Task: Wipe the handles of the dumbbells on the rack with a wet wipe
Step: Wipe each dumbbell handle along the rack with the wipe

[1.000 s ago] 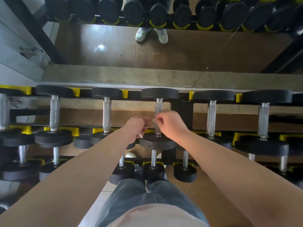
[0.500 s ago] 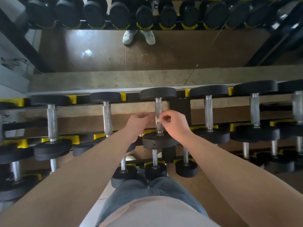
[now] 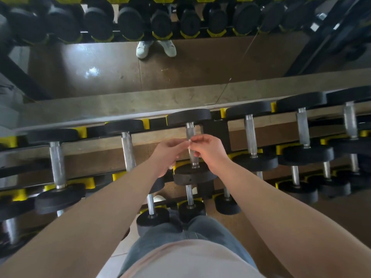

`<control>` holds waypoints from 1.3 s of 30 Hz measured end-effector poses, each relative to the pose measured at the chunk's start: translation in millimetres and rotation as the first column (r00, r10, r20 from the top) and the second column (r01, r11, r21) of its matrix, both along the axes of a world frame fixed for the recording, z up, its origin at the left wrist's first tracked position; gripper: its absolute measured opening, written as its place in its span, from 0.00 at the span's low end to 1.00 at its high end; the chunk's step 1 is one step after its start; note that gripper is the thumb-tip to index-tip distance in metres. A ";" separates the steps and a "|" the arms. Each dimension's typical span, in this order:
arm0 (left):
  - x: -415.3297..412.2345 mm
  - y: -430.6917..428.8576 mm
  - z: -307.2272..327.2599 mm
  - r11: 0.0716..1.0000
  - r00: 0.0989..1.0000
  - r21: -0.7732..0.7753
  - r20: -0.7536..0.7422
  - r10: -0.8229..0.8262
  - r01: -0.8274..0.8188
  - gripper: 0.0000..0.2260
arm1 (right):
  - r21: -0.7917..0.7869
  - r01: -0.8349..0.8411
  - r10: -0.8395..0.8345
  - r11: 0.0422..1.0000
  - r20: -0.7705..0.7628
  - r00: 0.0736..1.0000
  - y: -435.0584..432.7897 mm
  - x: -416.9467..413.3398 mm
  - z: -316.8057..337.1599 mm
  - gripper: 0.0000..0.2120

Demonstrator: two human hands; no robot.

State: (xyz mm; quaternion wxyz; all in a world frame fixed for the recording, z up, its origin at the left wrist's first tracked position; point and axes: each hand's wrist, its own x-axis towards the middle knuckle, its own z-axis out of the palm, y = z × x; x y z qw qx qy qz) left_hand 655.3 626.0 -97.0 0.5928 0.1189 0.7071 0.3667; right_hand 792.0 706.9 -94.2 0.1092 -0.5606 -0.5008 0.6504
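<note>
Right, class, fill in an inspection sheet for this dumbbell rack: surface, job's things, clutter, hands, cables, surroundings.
Surface: black rack with yellow cradles, dumbbells in tiers.
Job's things: middle dumbbell handle; small pale wipe in front of it.
Clutter: nothing seen.
Grippers: right hand pinches the wipe in its fingers; left hand meets it, blurred, grip unclear.
Cables: nothing seen.
Surroundings: mirror behind the rack, showing white shoes.

The left hand is blurred, and with the right hand it hides the middle of the handle. The wipe between the fingertips is too small to make out. The leftmost dumbbell is cut off.
</note>
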 end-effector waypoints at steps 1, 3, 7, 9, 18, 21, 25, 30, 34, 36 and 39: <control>-0.9 1.2 -2.4 1.000 1.000 -0.003 -0.006 0.008 -0.008 0.12 | -0.039 0.011 -0.012 0.999 -0.021 1.000 -0.3 0.1 -0.9 0.09; -2.5 3.9 -6.9 1.000 1.000 0.000 -0.021 -0.002 0.002 0.09 | -0.095 0.039 -0.045 0.995 -0.061 0.997 -0.3 0.2 -1.6 0.10; -6.6 22.3 -10.0 0.990 0.991 0.059 -0.036 0.127 -0.125 0.02 | 0.026 0.044 -0.046 0.999 0.070 0.997 4.2 1.0 -4.9 0.10; -8.5 37.2 -14.5 0.965 0.967 0.073 -0.025 0.255 -0.253 0.02 | 0.086 0.058 -0.072 0.995 0.164 0.984 7.3 2.9 -9.0 0.11; -2.0 14.2 -39.2 0.928 0.836 -0.069 -0.414 -0.361 0.367 0.06 | 0.125 -0.039 -0.001 0.991 0.304 0.953 -0.5 13.6 -17.7 0.10; 11.1 -5.5 -43.8 0.822 0.712 -0.164 -0.428 -0.557 0.545 0.04 | 0.186 -0.127 0.048 0.974 0.376 0.925 -5.7 9.8 -18.1 0.09; 11.3 -3.9 -43.9 0.935 0.851 -0.033 -0.403 -0.336 0.354 0.03 | 0.231 -0.135 0.028 0.963 0.416 0.909 -10.5 5.9 -21.3 0.08; 2.7 26.1 -33.1 0.996 0.940 0.091 -0.339 0.028 0.003 0.05 | 0.269 -0.152 0.019 0.951 0.440 0.898 -13.5 4.4 -23.6 0.11; 3.7 29.5 -33.5 0.995 0.941 0.099 -0.339 0.013 0.022 0.06 | 0.338 -0.137 -0.040 0.931 0.468 0.883 -16.6 3.5 -26.6 0.12; 8.0 14.3 -37.2 0.988 0.932 0.095 -0.354 -0.081 0.122 0.05 | 0.351 -0.151 -0.041 0.924 0.483 0.875 -16.1 1.9 -26.9 0.11; 14.5 -5.5 -40.7 0.884 0.810 -0.003 -0.398 -0.431 0.468 0.04 | 0.348 -0.171 -0.029 0.922 0.501 0.865 -15.5 1.3 -27.1 0.11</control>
